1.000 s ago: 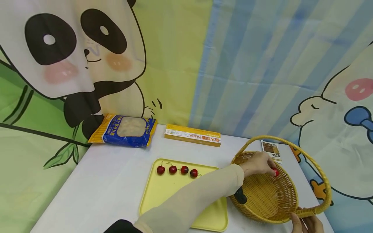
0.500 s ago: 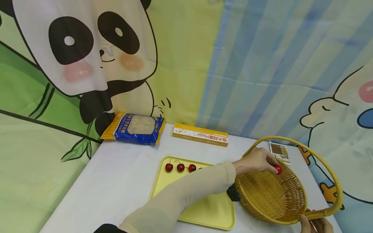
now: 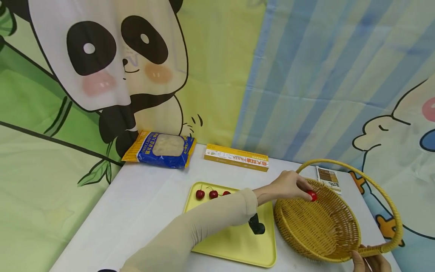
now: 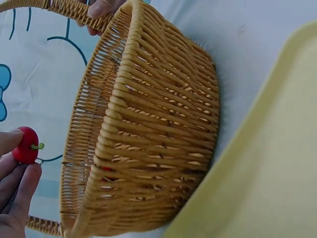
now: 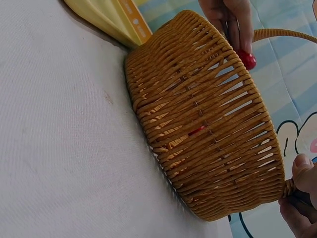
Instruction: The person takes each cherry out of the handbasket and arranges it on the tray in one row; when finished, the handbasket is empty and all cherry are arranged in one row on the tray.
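Observation:
My left hand (image 3: 292, 185) reaches over the near-left side of a round wicker basket (image 3: 307, 226), pinching a bright red cherry (image 4: 27, 145) between thumb and fingers. A short green stem shows on the cherry. My right hand (image 3: 370, 261) grips the basket where its arched handle meets the rim, at the lower right. Through the weave in the right wrist view, a patch of red fruit (image 5: 196, 131) shows inside the basket. Dark red cherries (image 3: 200, 194) lie in a row along the far edge of a yellow tray (image 3: 251, 249); my sleeve hides part of the row.
A blue and yellow pasta bag (image 3: 163, 150) lies at the back left of the white table (image 3: 112, 211). Beside it is a long yellow pasta box (image 3: 236, 157). A small brown and white packet (image 3: 329, 178) lies behind the basket. A printed curtain (image 3: 306, 83) hangs behind.
My left hand, still pinching the cherry, has drawn left across the basket towards the tray. The head view has swung slightly left. My right hand stays on the handle base.

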Motion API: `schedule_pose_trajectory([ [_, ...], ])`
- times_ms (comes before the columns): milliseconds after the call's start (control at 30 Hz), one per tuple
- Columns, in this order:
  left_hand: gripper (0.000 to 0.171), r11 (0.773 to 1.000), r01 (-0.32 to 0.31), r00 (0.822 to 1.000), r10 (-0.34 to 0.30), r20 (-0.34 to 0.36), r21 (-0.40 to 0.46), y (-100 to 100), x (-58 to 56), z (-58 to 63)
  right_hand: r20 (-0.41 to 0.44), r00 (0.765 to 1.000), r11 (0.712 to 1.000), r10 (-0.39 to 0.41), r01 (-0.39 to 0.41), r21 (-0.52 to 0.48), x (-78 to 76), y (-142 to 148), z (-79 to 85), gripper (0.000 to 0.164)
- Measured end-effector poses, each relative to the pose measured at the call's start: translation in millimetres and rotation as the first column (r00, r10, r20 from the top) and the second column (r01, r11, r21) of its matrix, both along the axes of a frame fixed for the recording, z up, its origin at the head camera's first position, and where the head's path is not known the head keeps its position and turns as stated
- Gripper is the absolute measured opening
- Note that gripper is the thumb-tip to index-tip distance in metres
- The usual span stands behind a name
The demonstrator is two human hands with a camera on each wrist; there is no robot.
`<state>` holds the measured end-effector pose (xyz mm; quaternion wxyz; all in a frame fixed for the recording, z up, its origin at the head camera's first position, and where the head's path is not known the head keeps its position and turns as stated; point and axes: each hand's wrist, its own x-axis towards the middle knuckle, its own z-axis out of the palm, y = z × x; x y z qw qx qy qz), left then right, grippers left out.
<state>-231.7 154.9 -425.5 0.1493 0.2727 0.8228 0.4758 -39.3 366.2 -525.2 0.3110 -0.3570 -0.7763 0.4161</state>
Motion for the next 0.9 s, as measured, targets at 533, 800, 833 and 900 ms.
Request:
schedule_pose_trajectory([
  [533, 0.024, 0.993, -0.023, 0.999, 0.018, 0.04, 0.118, -67, -1.3, -18.8, -0.024, 1.0, 1.0, -0.013, 0.013, -0.012, 1.0, -6, 5.6, 0.055],
  [800, 0.025, 0.992, -0.081, 0.996, 0.078, 0.039, 0.097, -106, -3.7, -38.8, -0.015, 1.0, 1.0, -0.005, 0.005, 0.001, 1.0, -3, 1.5, 0.056],
  [833, 0.025, 0.992, -0.089, 0.995, 0.086, 0.042, 0.086, -109, -3.0, -40.7, -0.016, 1.0, 1.0, -0.005, 0.005, 0.0, 0.9, -3, 2.0, 0.056],
  [900, 0.024, 0.992, -0.101, 0.994, 0.098, 0.051, 0.074, -114, -1.7, -44.7, -0.019, 1.0, 1.0, -0.004, 0.004, 0.001, 0.9, -3, 3.1, 0.055],
])
